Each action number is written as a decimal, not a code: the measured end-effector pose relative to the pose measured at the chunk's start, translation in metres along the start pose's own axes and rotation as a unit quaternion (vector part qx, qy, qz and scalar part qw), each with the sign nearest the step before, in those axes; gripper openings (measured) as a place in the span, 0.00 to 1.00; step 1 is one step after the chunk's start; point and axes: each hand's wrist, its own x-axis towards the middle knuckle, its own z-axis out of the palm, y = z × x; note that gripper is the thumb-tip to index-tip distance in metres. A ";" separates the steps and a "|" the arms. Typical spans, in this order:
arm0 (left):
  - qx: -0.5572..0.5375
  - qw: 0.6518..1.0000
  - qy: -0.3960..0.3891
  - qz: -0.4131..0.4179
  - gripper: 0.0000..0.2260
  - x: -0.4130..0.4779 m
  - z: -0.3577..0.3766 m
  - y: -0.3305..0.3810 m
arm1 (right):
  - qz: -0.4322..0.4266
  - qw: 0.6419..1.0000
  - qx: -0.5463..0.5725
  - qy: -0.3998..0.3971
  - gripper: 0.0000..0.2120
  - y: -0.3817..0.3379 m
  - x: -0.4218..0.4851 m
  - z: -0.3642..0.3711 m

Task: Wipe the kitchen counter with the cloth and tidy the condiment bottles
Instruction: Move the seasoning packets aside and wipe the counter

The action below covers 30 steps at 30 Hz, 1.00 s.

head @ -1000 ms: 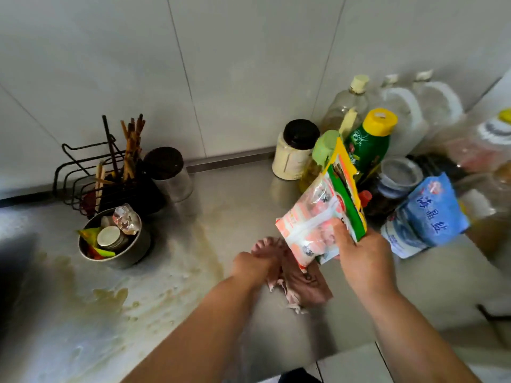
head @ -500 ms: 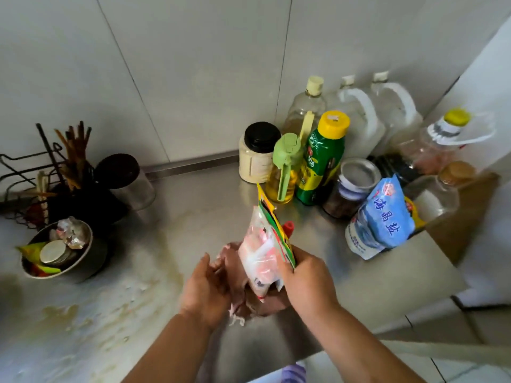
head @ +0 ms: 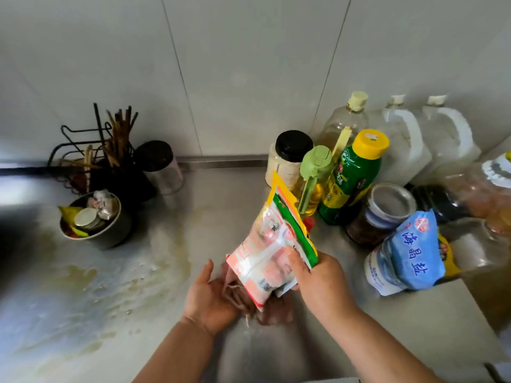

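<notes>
Stainless kitchen counter, white tiled wall behind; yellowish stains toward left end.
- Cloth: pinkish-brown, bunched near front edge, mid-counter. Stains lie left of it; left hand nearer.
- Left hand: loosely spread, rests against cloth; fingertips hidden by packets.
- Right hand: pinches seasoning packets at lower end, just above cloth; long axis tilts up toward back right.
- Condiment bottles: green bottle, oil dispenser, black-lidded jar, upright, back right corner; right hand nearer.
- Blue salt bag: right of hands.

Pale wall tiles are filling the background, thin seams dividing them. A metal strip is edging their foot.
</notes>
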 end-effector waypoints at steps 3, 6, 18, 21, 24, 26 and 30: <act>0.008 0.999 -0.018 0.037 0.19 -0.003 -0.002 0.010 | -0.009 0.999 0.023 0.028 0.05 0.001 0.006 -0.015; 0.042 0.998 -0.032 0.032 0.15 -0.004 0.007 0.004 | -0.001 0.998 0.037 0.048 0.07 -0.001 0.018 -0.023; 0.024 0.966 -0.172 0.192 0.16 -0.001 0.061 -0.027 | -0.029 0.999 0.025 0.002 0.12 -0.018 0.012 -0.025; 0.085 0.968 -0.162 0.173 0.18 -0.003 0.064 -0.023 | -0.047 0.999 -0.005 0.003 0.18 -0.018 0.007 -0.023; 0.146 0.967 -0.076 0.192 0.20 0.005 0.062 -0.022 | -0.057 0.998 -0.013 0.005 0.17 -0.017 0.009 -0.023; 0.188 0.950 -0.032 0.247 0.12 0.012 0.062 -0.022 | -0.064 0.997 -0.031 0.003 0.18 -0.015 0.011 -0.024; 0.291 0.915 0.088 0.265 0.20 0.013 0.061 -0.023 | -0.055 0.998 -0.032 0.001 0.20 -0.013 0.016 -0.028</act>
